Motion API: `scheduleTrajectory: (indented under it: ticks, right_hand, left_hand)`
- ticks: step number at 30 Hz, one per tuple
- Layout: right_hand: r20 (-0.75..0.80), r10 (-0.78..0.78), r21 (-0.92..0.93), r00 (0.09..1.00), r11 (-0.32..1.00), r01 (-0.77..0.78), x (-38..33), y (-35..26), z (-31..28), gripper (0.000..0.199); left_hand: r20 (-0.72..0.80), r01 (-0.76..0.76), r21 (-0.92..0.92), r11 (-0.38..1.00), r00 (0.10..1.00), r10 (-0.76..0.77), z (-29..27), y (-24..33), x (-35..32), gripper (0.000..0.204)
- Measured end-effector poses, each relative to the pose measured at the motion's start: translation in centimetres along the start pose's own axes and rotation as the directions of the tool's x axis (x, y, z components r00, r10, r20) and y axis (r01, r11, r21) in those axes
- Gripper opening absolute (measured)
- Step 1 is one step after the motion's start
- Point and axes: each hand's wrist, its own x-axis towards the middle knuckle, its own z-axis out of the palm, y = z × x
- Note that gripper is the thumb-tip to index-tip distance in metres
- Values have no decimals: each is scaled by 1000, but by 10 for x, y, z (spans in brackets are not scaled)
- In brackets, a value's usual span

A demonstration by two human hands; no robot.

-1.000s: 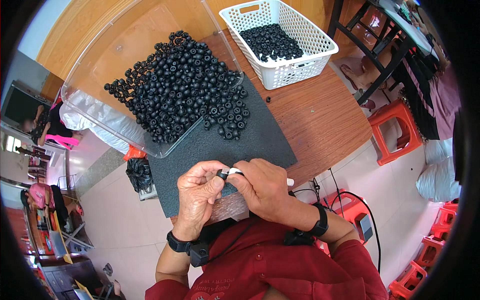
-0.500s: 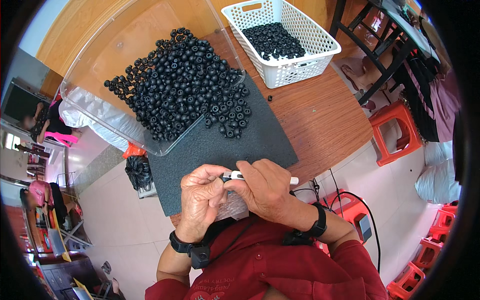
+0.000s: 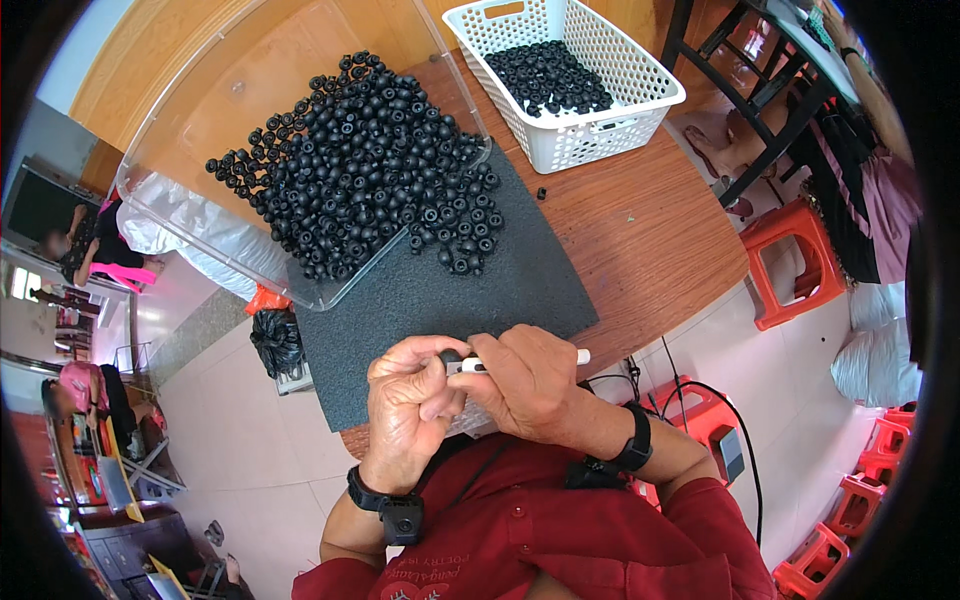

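Close to my body, above the mat's front edge, my left hand pinches a small round black part between thumb and fingers. My right hand is wrapped round a slim white utility knife, whose short blade end meets the black part. The knife's tail sticks out on the right side of that hand. Ahead lies a heap of similar black parts, spilling from a clear plastic bin onto the dark grey mat.
A white perforated basket with small black pieces stands at the back right of the wooden table. One black piece lies near it. Red stools and cables are at the right. A black bag sits left of the mat.
My left hand has turned slightly, and the black part now shows above its fingertips. The knife has shifted a little with my right hand. Both grips hold.
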Motion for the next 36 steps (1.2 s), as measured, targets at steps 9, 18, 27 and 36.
scheduleTrajectory:
  ticks: [9, 18, 27, 36]
  right_hand:
    - [37, 362, 399, 931, 849, -346, 7, -3, -8, 21]
    - [251, 497, 485, 830, 678, -553, 14, -9, -14, 15]
    - [273, 555, 466, 786, 638, -613, -1, 1, -26, 14]
    - [237, 601, 461, 763, 622, -633, -8, 3, -42, 12]
  left_hand:
    - [146, -210, 187, 960, 972, 185, -4, 0, 5, 25]
    - [107, -212, 189, 959, 975, 194, -5, -3, 8, 25]
    - [89, -153, 410, 899, 988, 128, 33, 26, 42, 26]
    - [358, -439, 820, 367, 894, 269, 140, 57, 197, 24]
